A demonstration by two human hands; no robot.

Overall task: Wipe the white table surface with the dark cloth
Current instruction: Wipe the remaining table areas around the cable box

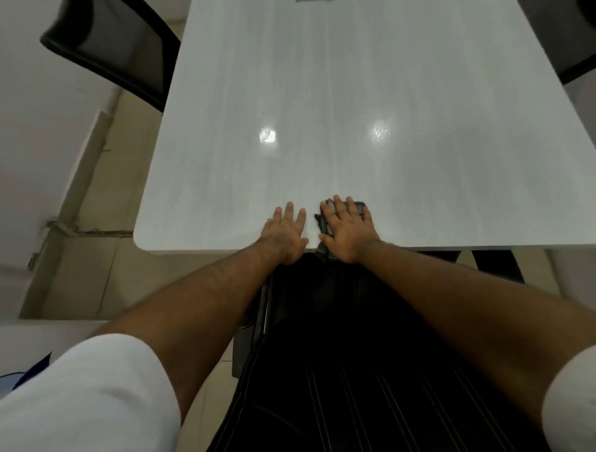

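The white table [371, 129] stretches away from me, its near edge just in front of my body. A dark cloth [322, 221] lies at that near edge, mostly covered by my right hand [346, 230], which presses flat on it with straight fingers. Only the cloth's left side and far corner show. My left hand [285, 234] rests flat on the bare tabletop right beside it, fingers spread, touching no cloth.
A black chair [109, 48] stands at the table's far left side. Another dark chair [574, 55] shows at the far right. A small dark object [314, 1] lies at the table's far end. Pale floor tiles [80, 277] lie left of the table.
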